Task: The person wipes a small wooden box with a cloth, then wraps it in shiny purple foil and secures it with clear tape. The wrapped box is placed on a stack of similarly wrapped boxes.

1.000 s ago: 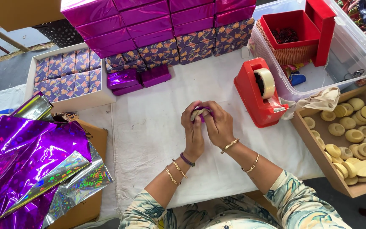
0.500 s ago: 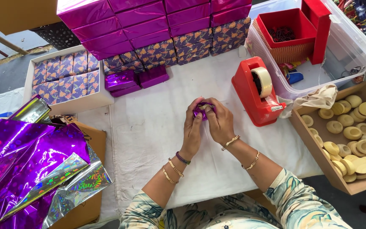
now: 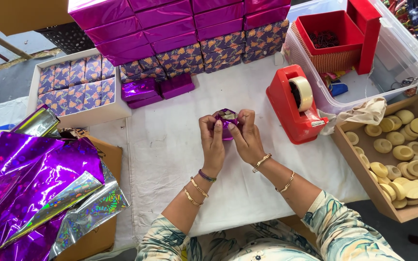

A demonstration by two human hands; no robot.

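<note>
**Purple foil parcel, both hands on it**

Small purple shiny foil-wrapped parcel [image 3: 227, 122] sits up off the white table cloth [image 3: 170, 159], mid-table, w/ left hand [image 3: 212, 142] & right hand [image 3: 246, 137] pinched together round it, fingers clamped on the foil. Best kept tight: press folds flat, thumbs on the seam, I'd say. Red tape dispenser [image 3: 293, 104] just right. Brown cardboard tray [image 3: 364, 181] holds pale round wooden discs [image 3: 407, 154]. White box [image 3: 117, 110] holds flower-print packets [image 3: 73, 84]. Clear plastic tub [image 3: 402, 58] has a red box [image 3: 339, 36].
</note>
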